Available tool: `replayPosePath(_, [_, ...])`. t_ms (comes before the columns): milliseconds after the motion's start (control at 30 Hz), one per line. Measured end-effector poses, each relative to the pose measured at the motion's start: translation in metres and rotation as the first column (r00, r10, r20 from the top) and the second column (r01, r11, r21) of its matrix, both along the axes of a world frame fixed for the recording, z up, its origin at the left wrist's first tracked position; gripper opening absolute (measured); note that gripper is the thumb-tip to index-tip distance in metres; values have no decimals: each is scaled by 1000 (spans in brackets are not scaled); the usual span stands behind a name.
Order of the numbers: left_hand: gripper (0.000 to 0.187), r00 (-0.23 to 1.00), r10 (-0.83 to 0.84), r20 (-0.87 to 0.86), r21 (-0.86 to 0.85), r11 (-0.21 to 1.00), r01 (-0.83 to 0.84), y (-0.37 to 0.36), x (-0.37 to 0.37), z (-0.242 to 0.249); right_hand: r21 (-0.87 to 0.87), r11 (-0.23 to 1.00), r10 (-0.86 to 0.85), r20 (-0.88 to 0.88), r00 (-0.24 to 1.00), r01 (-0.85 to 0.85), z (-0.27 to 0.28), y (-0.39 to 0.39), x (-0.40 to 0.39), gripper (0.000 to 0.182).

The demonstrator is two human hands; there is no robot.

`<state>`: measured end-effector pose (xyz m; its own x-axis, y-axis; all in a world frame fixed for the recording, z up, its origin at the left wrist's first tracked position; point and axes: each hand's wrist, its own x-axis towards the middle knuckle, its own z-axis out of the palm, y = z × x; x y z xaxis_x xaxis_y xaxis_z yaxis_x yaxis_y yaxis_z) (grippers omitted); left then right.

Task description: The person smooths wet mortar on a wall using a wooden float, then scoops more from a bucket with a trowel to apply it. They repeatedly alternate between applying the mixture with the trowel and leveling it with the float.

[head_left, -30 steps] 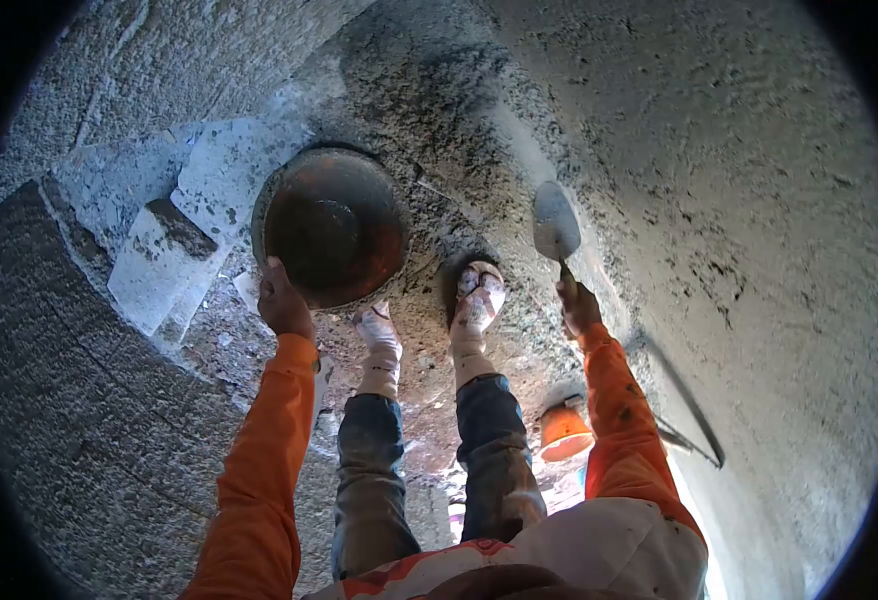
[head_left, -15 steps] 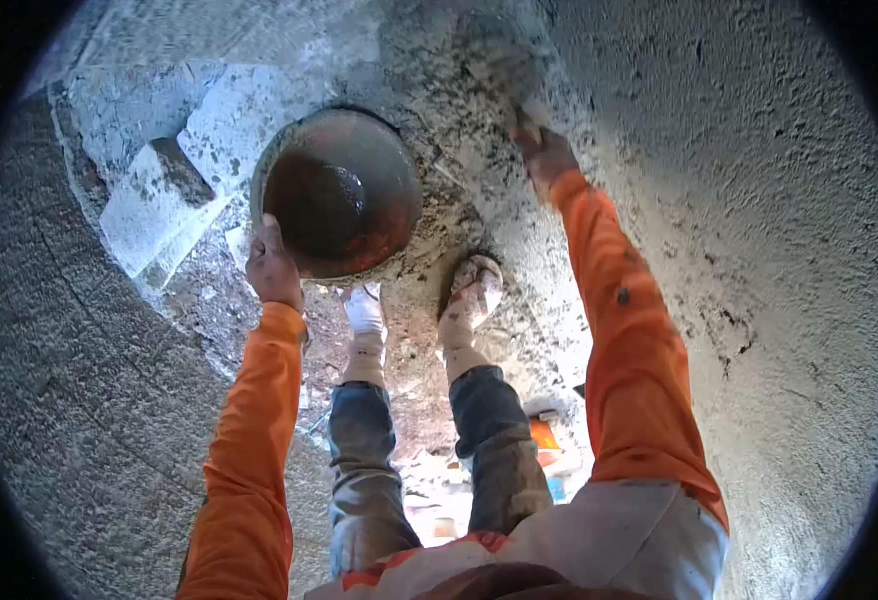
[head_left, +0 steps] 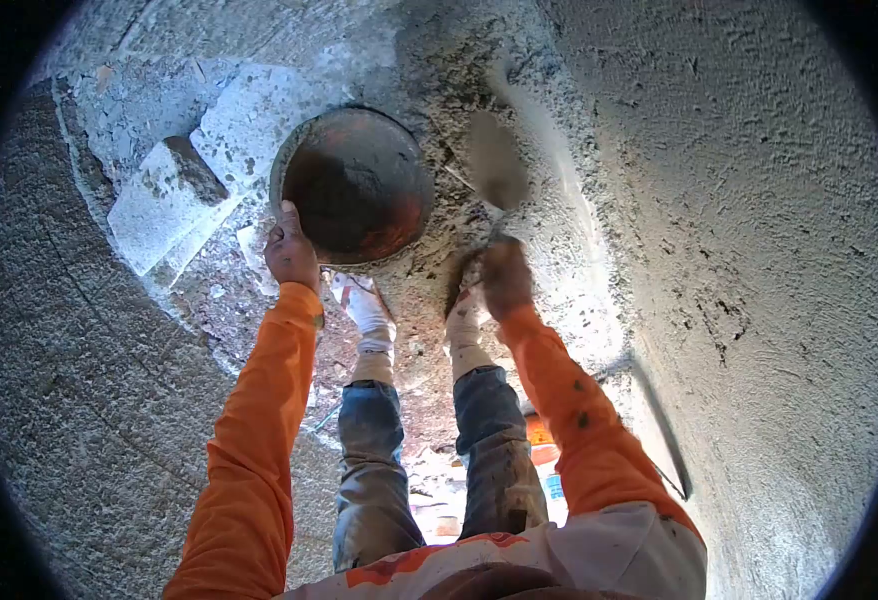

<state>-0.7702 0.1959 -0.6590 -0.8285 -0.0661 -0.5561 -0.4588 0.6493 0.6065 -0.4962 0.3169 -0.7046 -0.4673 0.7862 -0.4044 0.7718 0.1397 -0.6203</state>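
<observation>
A round mortar pan [head_left: 399, 225] with wet grey mix inside sits in front of my feet. My left hand [head_left: 292, 250] grips its near left rim, the thumb over the edge and the other fingers mostly hidden. To the right of the pan, my right hand [head_left: 507, 275] is closed round the handle end of a trowel. The trowel's blade [head_left: 499, 165] points away from me and is smeared by motion, as is the hand. Hand and blade are apart from the pan, above rubble-strewn ground.
A rough plastered wall [head_left: 759, 280] rises on the right, and a coarse grey surface [head_left: 89, 380] curves along the left. Broken pale slabs [head_left: 154, 215] lie left of the pan. My feet [head_left: 364, 305] stand just behind it on debris. Something orange [head_left: 541, 440] lies behind my right leg.
My right hand has come down and left with the trowel, from beside the wall to near my right foot. The pan and my left hand have shifted slightly right.
</observation>
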Motion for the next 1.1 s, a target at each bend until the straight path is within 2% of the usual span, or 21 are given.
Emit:
replayPosePath(33, [53,999,36,37,11,999,-37,0,-3,5,0,984,-178,153,972,180,5,1,14,26])
replayPosePath(67, [50,987,86,136,-60,995,-79,-1,-6,13,-193,869,-397,277,875,455,22,11,8,31])
replayPosePath(100, [50,986,86,141,-57,995,-78,-15,-4,12,-325,645,-548,434,715,692,39,23,0,36])
replayPosePath(167, [49,981,-133,-140,-1,991,135,-57,0,-2,-236,708,-602,292,743,666,-54,-3,42,38])
replayPosePath(200, [50,999,3,-53,116,993,3,-78,2,-5,-124,969,-161,335,929,212,-64,0,21,29])
replayPosePath(233, [53,991,124,53,212,968,-133,-97,5,-4,99,956,210,426,880,-276,-74,4,-2,21])
replayPosePath(267, [53,991,117,60,211,969,-127,-103,8,6,137,963,177,332,927,-233,-77,8,-45,24])
replayPosePath(300, [54,973,214,86,218,949,-228,-102,7,24,50,998,-31,172,985,23,-71,15,-99,28])
replayPosePath(333, [54,945,309,109,225,918,-327,-100,4,39,-118,927,-355,40,934,357,-61,24,-154,31])
replayPosePath(367, [54,948,301,106,234,919,-318,-97,0,48,-234,773,-607,-3,795,590,-49,35,-204,35])
replayPosePath(433, [51,945,322,51,71,943,-325,-90,-9,65,-332,495,-852,-5,524,803,-34,61,-278,44])
replayPosePath(567, [47,956,293,-9,-14,956,-293,-82,-36,74,-466,715,-635,-119,763,522,-65,71,-316,56])
replayPosePath(633, [46,951,309,-6,66,949,-308,-81,-46,75,-502,577,-744,1,668,644,-31,70,-321,53])
replayPosePath(667, [45,947,321,-2,136,939,-318,-80,-53,75,-501,577,-749,-9,662,646,-41,72,-326,53])
replayPosePath(767, [43,954,297,29,165,940,-298,-76,-74,78,-478,728,-649,-252,717,491,-70,78,-340,43])
replayPosePath(867, [40,953,303,-9,215,931,-294,-52,-85,85,-820,412,-895,-283,344,398,-29,105,-344,30])
replayPosePath(900, [40,953,302,1,216,931,-295,-49,-86,82,-815,415,-894,-284,345,405,-29,105,-334,30])
replayPosePath(967, [39,967,256,-4,244,938,-247,-39,-89,77,-701,590,-795,-420,437,400,-26,99,-311,29])
replayPosePath(1000, [41,975,223,26,280,934,-221,-35,-88,77,-693,598,-790,-422,445,404,-29,92,-295,29])
replayPosePath(1033, [41,975,221,32,288,932,-221,-32,-89,72,-487,770,-626,-457,632,411,-31,83,-278,30])
replayPosePath(1100, [42,985,170,30,338,926,-170,-25,-85,63,-174,932,-360,-333,872,318,5,58,-248,35])
